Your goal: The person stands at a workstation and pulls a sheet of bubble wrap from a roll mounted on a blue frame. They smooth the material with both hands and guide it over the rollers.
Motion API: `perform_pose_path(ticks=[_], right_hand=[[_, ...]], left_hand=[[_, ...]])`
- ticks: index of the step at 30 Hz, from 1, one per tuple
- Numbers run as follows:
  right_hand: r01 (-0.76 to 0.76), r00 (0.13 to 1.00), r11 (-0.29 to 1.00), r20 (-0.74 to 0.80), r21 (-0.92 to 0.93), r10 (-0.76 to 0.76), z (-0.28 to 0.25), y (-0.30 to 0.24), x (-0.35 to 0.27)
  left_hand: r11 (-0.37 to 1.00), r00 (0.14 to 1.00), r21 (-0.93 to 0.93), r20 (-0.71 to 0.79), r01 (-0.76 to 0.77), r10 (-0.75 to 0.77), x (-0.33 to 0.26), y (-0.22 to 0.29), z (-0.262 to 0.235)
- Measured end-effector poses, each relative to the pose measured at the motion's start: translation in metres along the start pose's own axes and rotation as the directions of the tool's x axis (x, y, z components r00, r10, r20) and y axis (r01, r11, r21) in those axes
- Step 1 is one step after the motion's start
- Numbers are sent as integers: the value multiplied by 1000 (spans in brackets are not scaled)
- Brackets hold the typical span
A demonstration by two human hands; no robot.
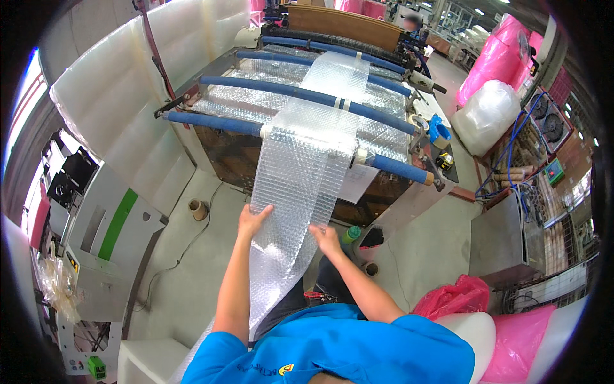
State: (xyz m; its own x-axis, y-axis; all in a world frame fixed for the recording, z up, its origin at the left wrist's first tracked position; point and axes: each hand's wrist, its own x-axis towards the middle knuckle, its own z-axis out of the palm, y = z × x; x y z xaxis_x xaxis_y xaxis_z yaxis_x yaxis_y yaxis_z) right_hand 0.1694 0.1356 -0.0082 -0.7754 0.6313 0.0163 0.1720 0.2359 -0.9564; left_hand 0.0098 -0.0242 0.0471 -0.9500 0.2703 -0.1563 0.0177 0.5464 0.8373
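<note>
A long strip of clear bubble wrap [289,185] comes over the front blue roller [220,122] of a machine and hangs down toward my lap. My left hand [254,222] grips the strip's left edge, thumb on top and the other fingers hidden behind the film. At the right edge, my right hand [325,239] is closed on the bubble wrap a little lower down. Below my hands the strip runs past my left forearm to the lower left. More blue rollers carry the film farther back.
On the machine's right end lie rolls of tape [441,134] and a yellow-black tape measure [444,160]. A green bottle [351,235] stands below. Cardboard cores [197,208] and a cable are on the floor. Pink film [455,297] lies at right; a white-green machine [115,224] stands left.
</note>
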Motion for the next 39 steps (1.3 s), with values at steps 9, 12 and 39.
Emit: perform_pose_path(ticks=[9, 12, 39], right_hand=[[-179, 954, 917, 290, 357, 73, -14, -78, -82], [-176, 972, 907, 213, 383, 99, -5, -66, -79], [-92, 995, 996, -36, 5, 92, 11, 31, -14]], left_hand=[[902, 954, -311, -132, -299, 271, -50, 36, -66], [916, 958, -279, -82, -288, 276, -44, 23, -58], [991, 952, 94, -283, -93, 117, -12, -33, 31]])
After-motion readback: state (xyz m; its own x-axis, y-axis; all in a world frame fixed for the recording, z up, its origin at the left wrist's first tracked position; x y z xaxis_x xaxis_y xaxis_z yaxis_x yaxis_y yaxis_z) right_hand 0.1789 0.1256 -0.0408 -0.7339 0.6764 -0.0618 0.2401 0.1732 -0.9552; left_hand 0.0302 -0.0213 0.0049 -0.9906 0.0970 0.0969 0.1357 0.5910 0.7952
